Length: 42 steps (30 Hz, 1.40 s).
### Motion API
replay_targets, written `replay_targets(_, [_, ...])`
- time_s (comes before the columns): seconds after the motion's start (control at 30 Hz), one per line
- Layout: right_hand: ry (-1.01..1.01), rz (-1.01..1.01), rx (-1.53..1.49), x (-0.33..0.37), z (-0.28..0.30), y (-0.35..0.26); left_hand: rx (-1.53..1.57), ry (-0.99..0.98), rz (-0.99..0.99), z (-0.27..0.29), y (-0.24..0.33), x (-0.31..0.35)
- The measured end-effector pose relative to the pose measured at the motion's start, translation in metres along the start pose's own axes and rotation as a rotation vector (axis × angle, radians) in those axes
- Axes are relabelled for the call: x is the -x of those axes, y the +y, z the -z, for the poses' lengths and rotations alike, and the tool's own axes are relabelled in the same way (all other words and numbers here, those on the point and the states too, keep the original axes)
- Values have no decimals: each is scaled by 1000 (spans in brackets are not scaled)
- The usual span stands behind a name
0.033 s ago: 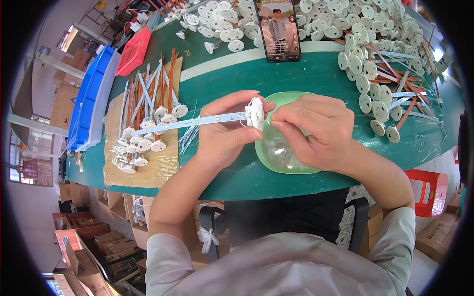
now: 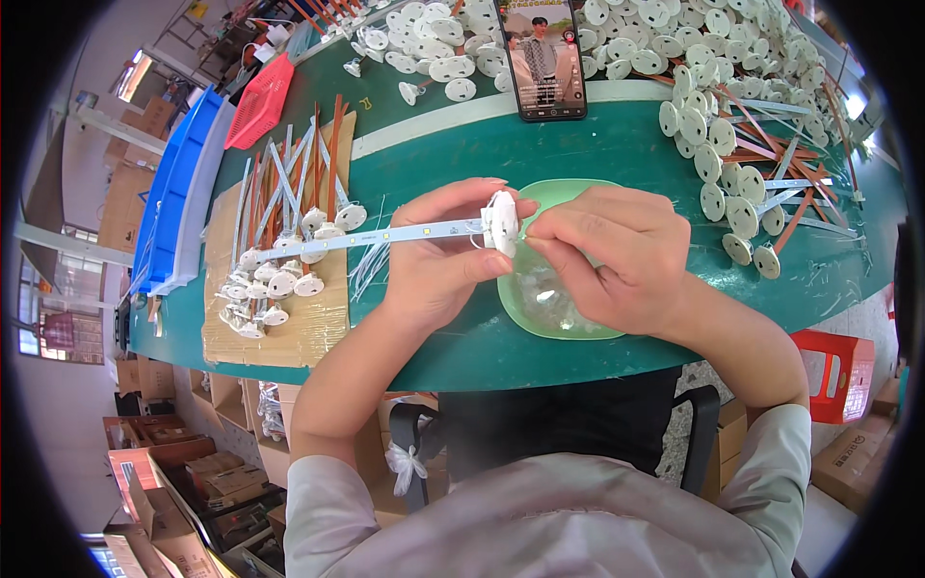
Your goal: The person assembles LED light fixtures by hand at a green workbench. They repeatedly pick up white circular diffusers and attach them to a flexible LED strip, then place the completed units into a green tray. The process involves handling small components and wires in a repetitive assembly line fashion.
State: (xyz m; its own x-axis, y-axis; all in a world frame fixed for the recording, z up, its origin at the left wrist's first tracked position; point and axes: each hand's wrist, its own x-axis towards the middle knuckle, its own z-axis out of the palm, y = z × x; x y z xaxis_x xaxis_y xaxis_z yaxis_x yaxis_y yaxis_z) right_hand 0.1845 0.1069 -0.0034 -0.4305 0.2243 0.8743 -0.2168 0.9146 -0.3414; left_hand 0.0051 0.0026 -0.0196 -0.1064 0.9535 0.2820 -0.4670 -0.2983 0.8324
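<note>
My left hand [image 2: 424, 265] grips an LED strip lamp by its white round cap [image 2: 502, 223], thumb below and fingers above. From the cap, the pale blue strip [image 2: 385, 236] with small yellow chips runs leftward past the hand. Thin wires show at the cap's side. Just right of the cap, my right hand [image 2: 626, 255] is closed in a pinch, thumb against forefinger; whatever is between the tips is too small to make out. Beneath both hands stands a light green bowl [image 2: 568, 333], partly covered by them, its contents unclear.
Similar lamps lie on a cardboard sheet [image 2: 279, 349] at left, beside loose wires [image 2: 368, 270]. A phone [image 2: 549, 104] stands at the back. White caps [image 2: 708, 72] heap along the back right. A blue tray [image 2: 178, 193] and red basket [image 2: 258, 104] sit far left.
The LED strip lamp in my left hand has shifted very slightly to the right. My right hand stays almost still.
</note>
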Motion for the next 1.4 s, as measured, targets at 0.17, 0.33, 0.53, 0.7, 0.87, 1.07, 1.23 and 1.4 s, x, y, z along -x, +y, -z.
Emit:
replay_targets(0.17, [28, 66, 77, 5, -5, 1, -83, -15, -35, 5, -7, 4])
replay_targets(0.33, [34, 107, 157, 8, -10, 1, -93, -19, -92, 1, -16, 5])
replay_targets(0.53, [23, 54, 126, 4, -10, 6, -152, 68, -42, 1, -10, -1])
replay_targets(0.7, [28, 31, 104, 2, -8, 7, -147, 94, 9, -5, -2, -5])
replay_targets(0.87, [-8, 40, 87, 1, -8, 7, -126, 74, 30, 1, -5, -4])
replay_targets(1.07, [-258, -20, 35, 2, 5, 16, -217, 90, 168, 6, -3, -6])
replay_targets(1.23, [-249, -60, 13, 2, 3, 16, -241, 49, 214, 6, 7, -8])
replay_targets(1.4, [-210, -131, -11, -2, 2, 13, -502, 18, 183, -2, 29, -12])
